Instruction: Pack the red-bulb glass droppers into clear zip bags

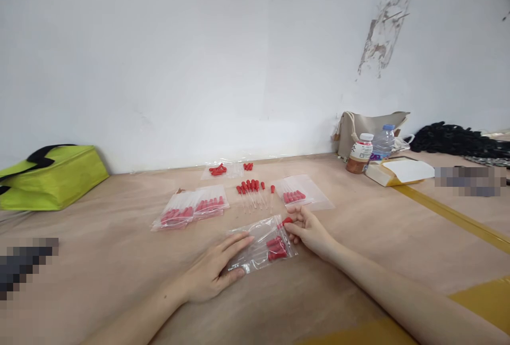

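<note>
A clear zip bag (255,247) lies flat on the table with several red-bulbed droppers (278,248) inside. My left hand (215,268) rests on the bag's left end, fingers stretched out and apart. At the bag's right end, my right hand (306,231) pinches the red bulb of another dropper (287,221) between thumb and fingers. That dropper's clear stem points left at the bag's open end; how far in it lies I cannot make out. Just beyond, several loose droppers (251,187) lie with bulbs away from me.
Filled dropper bags (191,208) lie to the left, another filled bag (305,193) to the right. Loose red bulbs (218,170) sit near the wall. A lime-green bag (56,175) stands far left; bottles (359,153), a beige bag (370,122) and a box (382,173) stand right.
</note>
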### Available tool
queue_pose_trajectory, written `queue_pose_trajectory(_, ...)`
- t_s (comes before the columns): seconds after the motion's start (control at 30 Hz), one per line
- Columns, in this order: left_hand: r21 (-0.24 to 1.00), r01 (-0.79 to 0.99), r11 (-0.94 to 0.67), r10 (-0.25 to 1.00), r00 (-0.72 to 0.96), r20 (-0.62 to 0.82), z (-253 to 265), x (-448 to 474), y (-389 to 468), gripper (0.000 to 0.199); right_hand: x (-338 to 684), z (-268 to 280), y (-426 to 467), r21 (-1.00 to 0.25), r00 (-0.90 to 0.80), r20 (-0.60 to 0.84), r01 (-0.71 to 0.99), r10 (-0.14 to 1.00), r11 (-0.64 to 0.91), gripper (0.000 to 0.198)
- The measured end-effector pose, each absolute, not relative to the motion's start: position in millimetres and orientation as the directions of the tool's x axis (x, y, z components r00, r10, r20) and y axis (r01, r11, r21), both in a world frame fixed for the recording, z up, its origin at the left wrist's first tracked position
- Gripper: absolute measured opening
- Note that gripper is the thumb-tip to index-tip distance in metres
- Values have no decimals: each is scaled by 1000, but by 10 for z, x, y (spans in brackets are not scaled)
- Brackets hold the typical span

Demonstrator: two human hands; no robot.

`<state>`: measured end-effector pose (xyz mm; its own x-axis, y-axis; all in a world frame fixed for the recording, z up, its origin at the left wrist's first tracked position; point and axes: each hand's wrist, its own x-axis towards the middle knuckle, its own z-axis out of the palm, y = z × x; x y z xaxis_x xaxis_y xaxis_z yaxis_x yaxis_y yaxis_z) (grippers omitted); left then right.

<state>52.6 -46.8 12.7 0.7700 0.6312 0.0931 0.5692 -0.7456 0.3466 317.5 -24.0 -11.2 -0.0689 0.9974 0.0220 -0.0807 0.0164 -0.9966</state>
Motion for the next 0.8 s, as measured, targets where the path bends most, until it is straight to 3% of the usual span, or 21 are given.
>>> queue_pose_trajectory(0.2,344,573,-744,633,769,89,120,528,-447,52,3128,-172,-215,-994,-121,35,98,992,47,30)
queue_pose_trajectory(0.33,344,564,-750,625,776,89,113,523,-441,53,3082,-206,-219,-994,-199,94,41,975,104,26)
queue_pose_trajectory(0.47,345,563,-751,623,777,87,116,525,-454,50,3080,-158,-250,-1000,-379,1,-19,926,-6,28)
queue_pose_trajectory(0.6,334,564,-755,621,779,87,112,528,-451,46,3187,-102,-130,-988,-230,-73,153,970,-38,23)
queue_pose_trajectory(0.67,328,568,-755,621,780,80,105,525,-442,44,3258,-75,14,-955,-114,-41,297,993,-6,18)
queue_pose_trajectory(0.8,330,562,-759,617,782,88,90,515,-432,42,3309,27,387,-749,48,105,661,993,47,16)
